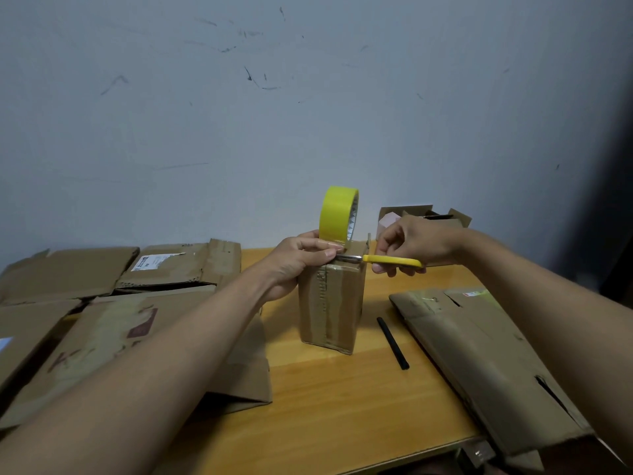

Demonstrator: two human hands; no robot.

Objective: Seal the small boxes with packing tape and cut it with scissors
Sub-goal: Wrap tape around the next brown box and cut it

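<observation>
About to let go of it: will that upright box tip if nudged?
Probably. The box stands tall on a narrow end, so a sideways push could topple it. The tape roll balanced on edge on top would likely roll off.

— Camera position? 
— One view only, worn on the person's head, wide-angle. It looks forward and down across the wooden table (329, 399) toward the grey wall (308, 97) behind it.
— Proximity? 
— Close. Both forearms enter from the bottom corners and reach to the upright box (330, 303), which stands near centre frame, in front of the wall.
— Shared coverage between views? 
— Not applicable; there is no second view. Straight edges bow toward the frame margins.
</observation>
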